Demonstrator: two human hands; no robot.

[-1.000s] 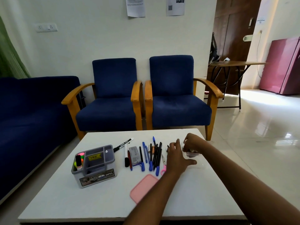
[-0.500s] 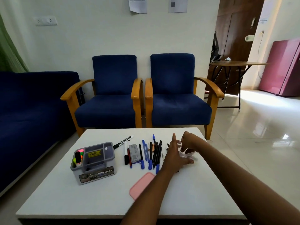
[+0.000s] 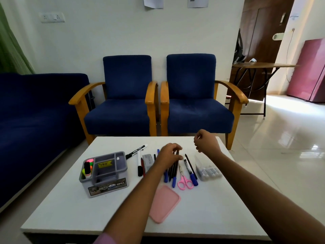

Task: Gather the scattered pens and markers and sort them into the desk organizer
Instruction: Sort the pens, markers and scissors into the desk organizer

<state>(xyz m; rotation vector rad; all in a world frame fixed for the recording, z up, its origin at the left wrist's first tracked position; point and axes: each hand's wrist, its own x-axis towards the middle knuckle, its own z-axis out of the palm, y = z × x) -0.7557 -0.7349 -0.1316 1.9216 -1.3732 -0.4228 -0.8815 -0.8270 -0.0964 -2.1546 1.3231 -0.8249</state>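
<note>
Left hand [image 3: 169,154] curls over light, stiff, slippery pens [image 3: 173,170] mid-table, seemingly pinching their upper barrels; right hand [image 3: 205,140] loosely curled, empty.

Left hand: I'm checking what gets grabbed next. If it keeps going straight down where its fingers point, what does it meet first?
Probably the black pens bunched under the left hand; its fingertips look almost on them, though depth is unclear.
</note>
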